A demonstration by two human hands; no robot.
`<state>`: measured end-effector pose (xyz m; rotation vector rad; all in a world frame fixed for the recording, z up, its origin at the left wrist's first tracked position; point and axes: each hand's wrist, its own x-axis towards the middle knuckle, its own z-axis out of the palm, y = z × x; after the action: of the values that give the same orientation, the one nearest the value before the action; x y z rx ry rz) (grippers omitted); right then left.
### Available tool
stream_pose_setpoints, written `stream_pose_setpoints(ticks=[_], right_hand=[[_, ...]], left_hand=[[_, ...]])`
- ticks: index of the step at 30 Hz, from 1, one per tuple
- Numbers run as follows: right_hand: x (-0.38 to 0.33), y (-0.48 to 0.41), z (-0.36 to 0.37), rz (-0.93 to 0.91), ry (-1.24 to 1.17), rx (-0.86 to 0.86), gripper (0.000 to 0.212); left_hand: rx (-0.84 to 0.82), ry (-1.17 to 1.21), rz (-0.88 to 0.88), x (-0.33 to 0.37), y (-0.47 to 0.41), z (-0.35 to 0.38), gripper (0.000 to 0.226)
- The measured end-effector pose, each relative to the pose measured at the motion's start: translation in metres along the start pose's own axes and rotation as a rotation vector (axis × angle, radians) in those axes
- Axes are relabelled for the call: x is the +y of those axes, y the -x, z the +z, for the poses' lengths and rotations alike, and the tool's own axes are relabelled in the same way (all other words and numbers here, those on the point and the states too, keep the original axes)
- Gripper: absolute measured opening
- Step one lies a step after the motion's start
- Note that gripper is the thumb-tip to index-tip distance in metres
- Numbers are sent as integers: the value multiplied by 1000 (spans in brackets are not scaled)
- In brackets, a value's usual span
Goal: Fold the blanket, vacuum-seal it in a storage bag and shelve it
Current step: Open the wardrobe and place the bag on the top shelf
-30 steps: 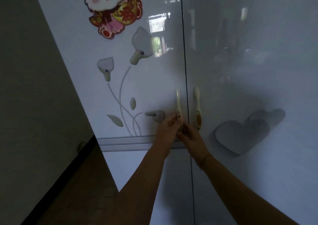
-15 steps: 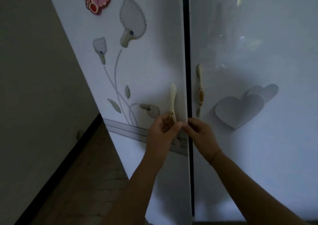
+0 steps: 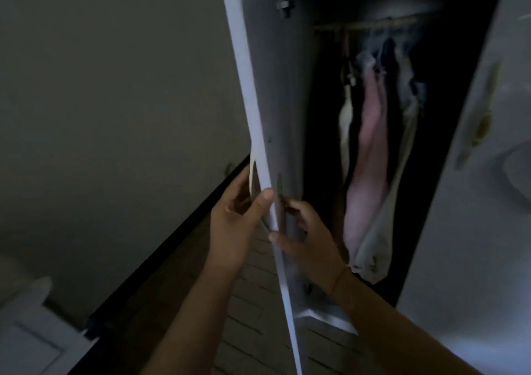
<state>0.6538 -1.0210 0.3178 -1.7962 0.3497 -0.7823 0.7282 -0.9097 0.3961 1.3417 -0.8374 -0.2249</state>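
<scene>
The white left wardrobe door (image 3: pixel 253 102) stands swung out, seen edge-on. My left hand (image 3: pixel 232 225) grips its cream handle (image 3: pixel 250 173) on the outer face, thumb pressed on the door's edge. My right hand (image 3: pixel 310 239) holds the same door from the inner side, thumb on the edge and fingers curled behind it. The dark wardrobe interior shows a rail (image 3: pixel 365 25) with hanging clothes (image 3: pixel 370 156), pink and pale ones among them. No blanket or storage bag is in view.
The right wardrobe door (image 3: pixel 474 202) with its handle (image 3: pixel 482 122) stays nearly closed at right. A grey wall (image 3: pixel 115 87) runs close on the left above a dark skirting. Brick-patterned floor (image 3: pixel 253 303) lies below, with white furniture (image 3: pixel 28 331) at lower left.
The left door has swung from closed to wide open, exposing the hanging clothes. My left hand stayed on the handle; my right hand moved onto the door's inner side.
</scene>
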Motion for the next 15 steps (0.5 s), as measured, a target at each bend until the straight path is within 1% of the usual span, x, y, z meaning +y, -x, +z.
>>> stream_pose_setpoints(ticks=[3,5,6,8,10,13,15], right_hand=[[0,-17,51,-89,106,-5,72],[2,-34,83,-140,196,29,87],[5,-41,97,-143,245,47,97],[5,-53,122,-114,282,90,106],[4,-58,140,-88,281,154,109],[9,-59,147,-64,264,264,111],[15,-58,144,-51,242,269,115]], left_hand=[[27,-32,-24,0,-14,-42,51],[44,-36,-74,-1,-28,-69,52],[46,-21,-106,-1,-35,-81,51],[44,-2,-150,0,-48,-103,51],[12,14,-163,-2,-56,-115,51],[-60,-9,-132,-10,-58,-115,46],[-50,-11,-104,-15,-54,-108,41]])
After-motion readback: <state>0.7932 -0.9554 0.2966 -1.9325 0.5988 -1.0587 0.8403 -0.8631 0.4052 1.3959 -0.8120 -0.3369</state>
